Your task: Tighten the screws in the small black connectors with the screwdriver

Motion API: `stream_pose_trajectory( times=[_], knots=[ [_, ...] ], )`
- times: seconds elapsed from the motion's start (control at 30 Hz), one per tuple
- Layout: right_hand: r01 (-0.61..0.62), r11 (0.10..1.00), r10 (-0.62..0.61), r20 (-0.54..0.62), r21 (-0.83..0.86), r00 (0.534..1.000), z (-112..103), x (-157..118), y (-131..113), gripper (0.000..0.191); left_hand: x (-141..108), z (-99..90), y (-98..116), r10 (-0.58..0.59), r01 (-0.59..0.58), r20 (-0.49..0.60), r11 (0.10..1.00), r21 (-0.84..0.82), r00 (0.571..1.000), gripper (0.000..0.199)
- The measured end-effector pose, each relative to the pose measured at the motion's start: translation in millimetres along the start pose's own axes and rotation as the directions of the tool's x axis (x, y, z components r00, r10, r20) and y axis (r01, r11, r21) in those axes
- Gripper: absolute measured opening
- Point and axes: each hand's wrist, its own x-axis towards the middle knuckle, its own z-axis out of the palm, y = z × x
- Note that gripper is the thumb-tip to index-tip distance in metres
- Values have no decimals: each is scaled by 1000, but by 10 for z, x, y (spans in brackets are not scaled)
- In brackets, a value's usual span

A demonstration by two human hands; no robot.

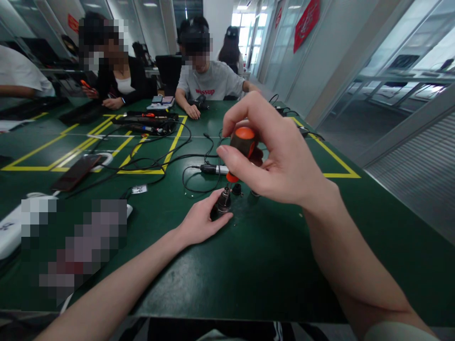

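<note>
My right hand [273, 147] is closed around the orange and dark handle of a screwdriver [243, 140], which points down. Its thin shaft reaches to a small dark metal part [223, 202] standing upright on the table. Thumb and fingers of my left hand [202, 215] grip that part from the left side; some of those fingers are hidden behind it. Whether the tip sits in a screw is too small to tell. Just behind lies a small black piece [236, 189], and a black and silver pen-like tool [215, 169] with a cable rests farther back.
The green table [270, 274] carries yellow tape lines. At left are a phone [76, 173], white power strips [17, 222] and tangled black cables [156, 163]. An open black tool case [145, 123] lies farther back. Co-workers [209, 80] sit across the table.
</note>
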Motion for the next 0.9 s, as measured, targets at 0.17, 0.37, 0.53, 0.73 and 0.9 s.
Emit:
stream_pose_trajectory(
  times=[0.17, 0.37, 0.53, 0.73, 0.9],
  knots=[
    [-9, 1000, 9, 0, -15, 1000, -30, 2, 35, 9, 11, 12, -28, -2, 2, 4, 1000, -3, 1000, 57],
    [25, 996, -27, 23, 89, 999, -90, 17, 11, 3, 4, 18, -44, 2, -2, 4, 1000, -11, 1000, 58],
    [-69, 939, 33, 111, 337, 993, -129, 0, 26, 15, 3, 9, -29, 3, -3, 0, 1000, -12, 1000, 58],
    [-128, 830, 32, 183, 543, 983, -142, -13, 124, 26, -1, 4, -32, 0, 0, 3, 1000, -12, 1000, 59],
    [-105, 773, 11, 151, 626, 988, -62, 3, 211, 14, 0, 3, -34, -10, 10, 10, 1000, -13, 1000, 59]
  ],
)
